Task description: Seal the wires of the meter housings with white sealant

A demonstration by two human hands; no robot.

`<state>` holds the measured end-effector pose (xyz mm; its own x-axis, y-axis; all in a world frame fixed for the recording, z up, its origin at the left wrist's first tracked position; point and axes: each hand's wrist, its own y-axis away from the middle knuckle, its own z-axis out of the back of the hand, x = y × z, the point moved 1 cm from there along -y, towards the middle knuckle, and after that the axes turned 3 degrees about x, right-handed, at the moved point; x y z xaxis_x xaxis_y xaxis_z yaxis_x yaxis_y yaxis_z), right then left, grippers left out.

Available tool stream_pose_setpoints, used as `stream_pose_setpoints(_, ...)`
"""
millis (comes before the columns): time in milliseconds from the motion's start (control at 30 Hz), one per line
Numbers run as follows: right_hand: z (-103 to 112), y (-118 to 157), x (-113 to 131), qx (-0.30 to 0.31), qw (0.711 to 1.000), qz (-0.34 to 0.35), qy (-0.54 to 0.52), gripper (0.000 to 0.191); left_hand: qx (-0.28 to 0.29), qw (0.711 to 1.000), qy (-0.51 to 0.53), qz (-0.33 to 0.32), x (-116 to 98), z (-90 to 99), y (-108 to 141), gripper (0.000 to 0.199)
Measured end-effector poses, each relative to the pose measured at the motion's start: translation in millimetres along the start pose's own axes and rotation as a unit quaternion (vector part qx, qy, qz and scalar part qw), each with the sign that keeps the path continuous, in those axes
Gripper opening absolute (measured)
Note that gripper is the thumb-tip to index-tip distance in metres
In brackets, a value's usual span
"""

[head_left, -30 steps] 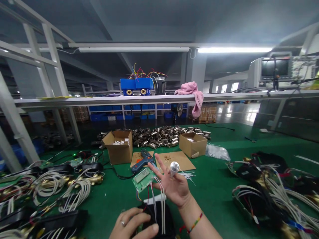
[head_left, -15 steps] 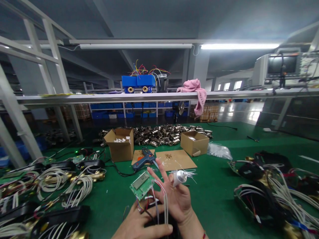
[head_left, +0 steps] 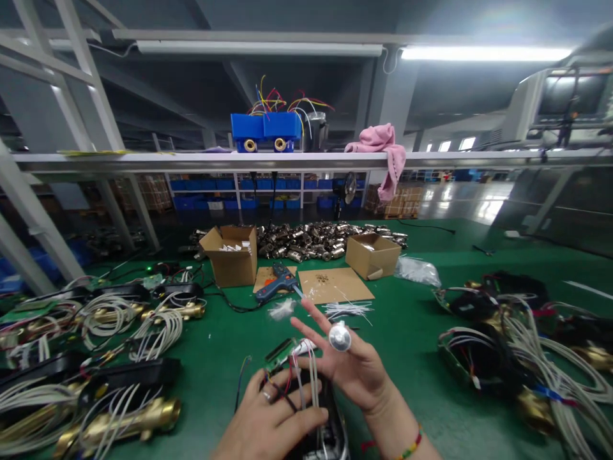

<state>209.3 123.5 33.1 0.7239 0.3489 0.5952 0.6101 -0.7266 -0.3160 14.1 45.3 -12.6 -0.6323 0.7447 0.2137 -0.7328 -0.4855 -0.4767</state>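
My left hand (head_left: 272,418) is closed over a black housing (head_left: 338,434) low in the middle, a ring on one finger. Red, black and pale wires (head_left: 313,377) run out between its fingers and thumb. Just beyond the fingertips, a green circuit board (head_left: 280,354) with a display lies tilted at the housing's far end, partly hidden. My right hand (head_left: 357,374) is turned palm up, two fingers stretched out to the left. Its other fingers curl around a white cylindrical part (head_left: 340,337) with a shiny round end facing me. The right thumb is close to the wires and board.
A glue gun (head_left: 278,284) lies on cardboard between two open boxes (head_left: 234,265). Nearby are white strips (head_left: 347,310) and a heap of metal fittings (head_left: 311,239). Brass assemblies with coiled cables (head_left: 158,326) line the left; black housings with cables (head_left: 479,351) sit at right.
The circuit board has gone down from facing me to a flatter tilt at the housing. My right hand has shifted slightly right, still with the white part. The view has tipped downward.
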Motion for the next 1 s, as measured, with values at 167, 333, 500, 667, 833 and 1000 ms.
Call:
stream_pose_setpoints(167, 14, 36, 30, -0.115, 0.98, -0.023, 0.159, 0.032, 0.034, 0.991, 0.101, 0.087, -12, 14.9, 3, 0.041)
stream_pose_setpoints(333, 2, 93, 57, -0.192, 0.883, 0.016, 0.428, 0.028, 0.077, 0.98, 0.152, 0.107, -16, 31.6, -2, 0.075)
stream_pose_setpoints(500, -38, 117, 60, -0.073, 0.656, 0.083, 0.747, 0.017, 0.082, 0.974, 0.174, 0.118, -16, 53.2, -12, 0.074)
stream_pose_setpoints(667, -64, 98, 53, 0.024, 0.582, 0.101, 0.806, 0.016, 0.087, 0.969, 0.19, 0.13, -18, 57.3, -14, 0.069)
stream_pose_setpoints(833, -65, 83, 45, 0.103, 0.538, 0.075, 0.833, 0.021, 0.095, 0.967, 0.196, 0.133, -18, 49.7, -12, 0.07)
stream_pose_setpoints(1000, -67, 77, 43, 0.127, 0.506, 0.068, 0.85, 0.021, 0.081, 0.966, 0.203, 0.141, -19, 48.3, -13, 0.069)
